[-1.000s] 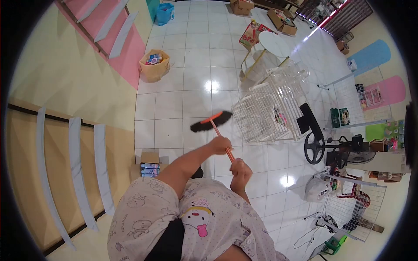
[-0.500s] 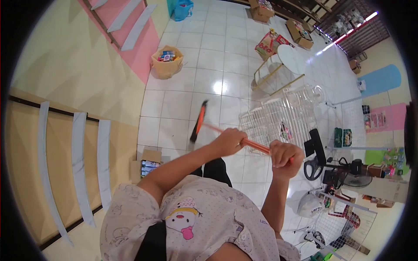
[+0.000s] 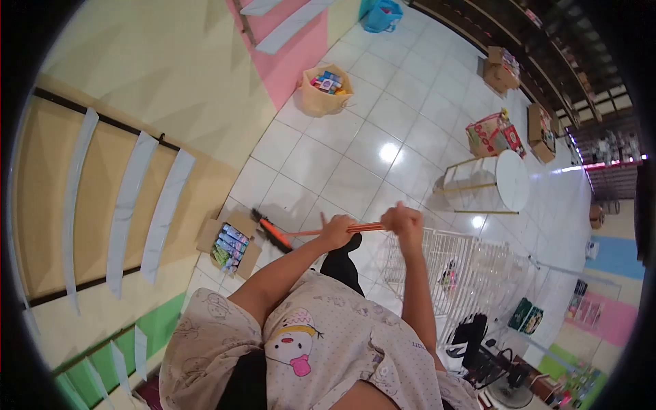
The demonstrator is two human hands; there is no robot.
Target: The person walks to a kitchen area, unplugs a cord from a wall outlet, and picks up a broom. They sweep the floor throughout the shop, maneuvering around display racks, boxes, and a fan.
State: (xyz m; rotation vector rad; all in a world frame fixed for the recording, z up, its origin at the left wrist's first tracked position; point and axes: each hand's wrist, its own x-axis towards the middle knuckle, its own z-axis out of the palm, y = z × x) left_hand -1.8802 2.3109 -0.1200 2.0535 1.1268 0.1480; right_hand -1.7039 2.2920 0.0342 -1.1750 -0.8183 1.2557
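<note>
I hold a broom with an orange handle (image 3: 365,227) in both hands. My left hand (image 3: 337,231) grips the handle lower down, nearer the head. My right hand (image 3: 404,220) is closed on the handle's upper end. The black bristle head (image 3: 271,232) with its orange bar rests on the white tiled floor (image 3: 321,171), right beside an open cardboard box (image 3: 228,243) of small packets by the wall.
A white wire rack (image 3: 465,273) lies on the floor to my right. Beyond it stand a round white table (image 3: 512,179), a tan bag of goods (image 3: 325,89), a blue bag (image 3: 381,15) and several cardboard boxes (image 3: 493,133). The wall with white shelves (image 3: 126,198) is at left.
The broom head has swung from ahead of me down to the left, ending beside the cardboard box by the wall. My view has turned left with it.
</note>
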